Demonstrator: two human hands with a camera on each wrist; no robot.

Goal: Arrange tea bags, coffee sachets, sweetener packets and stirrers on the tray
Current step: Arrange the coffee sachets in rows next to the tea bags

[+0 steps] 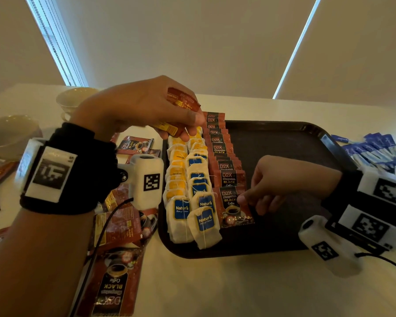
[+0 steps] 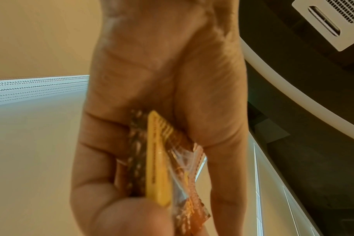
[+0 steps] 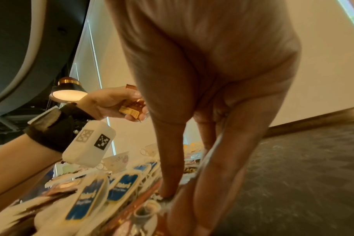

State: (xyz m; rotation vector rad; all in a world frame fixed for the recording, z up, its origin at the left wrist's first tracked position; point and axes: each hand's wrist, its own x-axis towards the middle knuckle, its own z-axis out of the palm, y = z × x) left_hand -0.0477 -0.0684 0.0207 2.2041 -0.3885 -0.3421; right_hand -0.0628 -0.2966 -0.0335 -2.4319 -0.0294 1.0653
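White table (image 1: 215, 282), dark tray (image 1: 284, 138) under both hands. Left hand (image 1: 133, 110) clamps coffee sachets (image 1: 183, 101) (a small bunch). Right hand (image 1: 281, 181) pinches nearest sachet (image 1: 232, 207) beside tea bags (image 1: 192, 191).

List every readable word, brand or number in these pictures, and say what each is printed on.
"Natur's": blue labels on the white paper tea bags on the dark plastic tray.
"D2X", "BLACK", "Coffee": brown foil coffee sachets in the tray's row.
"D2X BLACK Coffee", upside down: brown sachet lying on the table.
"LS": left wrist band.
Too blurred: red and yellow sachets gripped by the left hand; blue packets.
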